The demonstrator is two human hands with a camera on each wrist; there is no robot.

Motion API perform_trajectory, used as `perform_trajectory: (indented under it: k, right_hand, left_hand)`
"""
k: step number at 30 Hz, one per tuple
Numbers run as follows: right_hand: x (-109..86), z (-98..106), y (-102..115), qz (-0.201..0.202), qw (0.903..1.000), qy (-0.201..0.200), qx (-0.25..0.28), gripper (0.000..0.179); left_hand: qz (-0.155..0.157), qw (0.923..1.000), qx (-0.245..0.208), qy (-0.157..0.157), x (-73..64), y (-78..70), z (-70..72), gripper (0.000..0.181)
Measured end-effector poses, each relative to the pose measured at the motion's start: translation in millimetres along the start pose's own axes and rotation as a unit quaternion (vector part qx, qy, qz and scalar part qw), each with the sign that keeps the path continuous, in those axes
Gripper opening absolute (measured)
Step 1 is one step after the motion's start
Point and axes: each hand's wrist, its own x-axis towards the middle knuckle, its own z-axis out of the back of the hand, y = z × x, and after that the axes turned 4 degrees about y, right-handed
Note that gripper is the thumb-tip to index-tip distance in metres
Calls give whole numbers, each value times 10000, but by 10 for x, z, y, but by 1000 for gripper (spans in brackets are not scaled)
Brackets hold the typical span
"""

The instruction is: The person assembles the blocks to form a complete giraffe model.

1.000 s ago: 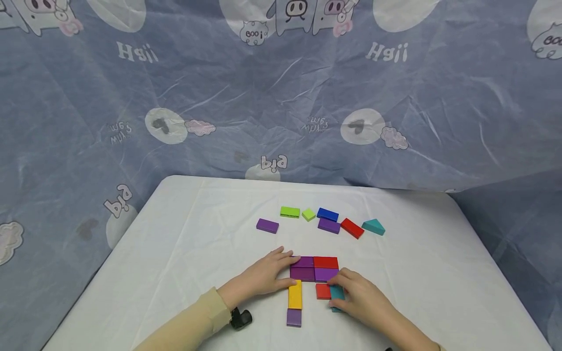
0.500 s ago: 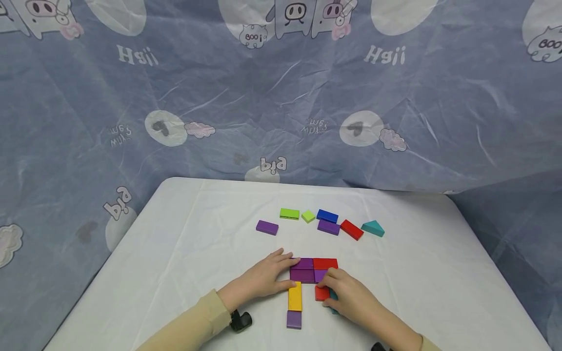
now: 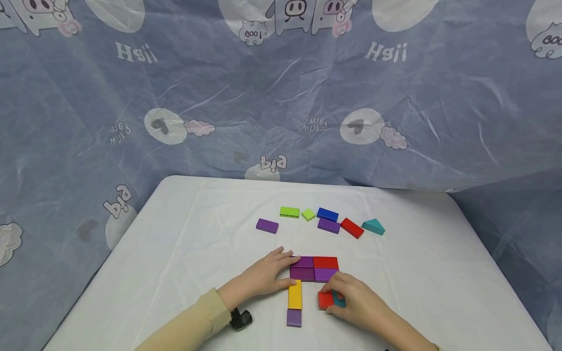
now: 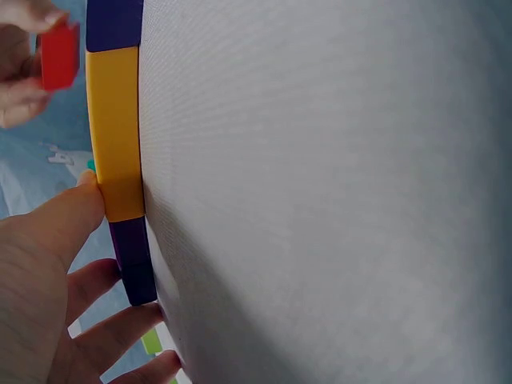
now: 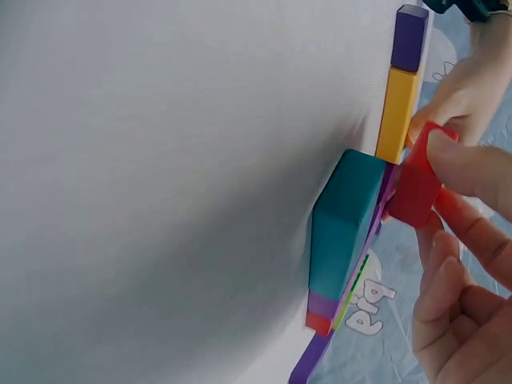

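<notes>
My right hand (image 3: 362, 302) pinches a red block (image 3: 325, 300) between thumb and fingers, raised off the table in the right wrist view (image 5: 416, 188). Partly hidden behind that hand, a teal block (image 5: 344, 224) lies on the cloth. My left hand (image 3: 263, 274) rests with fingers spread, its fingertips at the left side of two purple blocks (image 3: 303, 274). Its thumb touches the top end of a yellow block (image 3: 295, 295). A purple piece (image 3: 294, 318) continues the column below the yellow one. Beside the purple pair lie another red block (image 3: 326, 262) and a violet block (image 3: 326, 275).
Farther back lie loose blocks: purple (image 3: 267, 225), light green (image 3: 290, 212), a small green piece (image 3: 309, 214), blue (image 3: 327, 214), another purple (image 3: 329, 225), red (image 3: 352, 228) and a teal triangle (image 3: 374, 226). A white cloth (image 3: 197, 234) covers the table, with a patterned curtain (image 3: 246, 97) behind.
My right hand has gone from the teal block to the red block beside it, pinched it and lifted it, shifting slightly toward me. My left hand stays in place.
</notes>
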Motion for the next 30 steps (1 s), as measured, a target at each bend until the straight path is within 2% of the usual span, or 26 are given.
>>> perform_trajectory:
  k: [6,10,12,18,30]
  right_hand:
    - [-213,17,-62,-71,9986,269,459,28]
    - [-285,-4,-90,-293,9953,580,724,26]
    - [-302,-17,-106,-267,9942,660,807,24]
    - [-323,-53,-144,-189,9930,824,821,23]
    - [-333,-116,-139,-649,9901,953,802,27]
  left_hand:
    - [17,10000,5,50,7,5,-2,63]
    - [15,10000,-10,68,10,0,7,63]
    - [15,10000,-28,59,8,-4,14,64]
    - [19,10000,-29,27,5,-11,21,63]
    - [-2,10000,-15,38,1,-11,15,63]
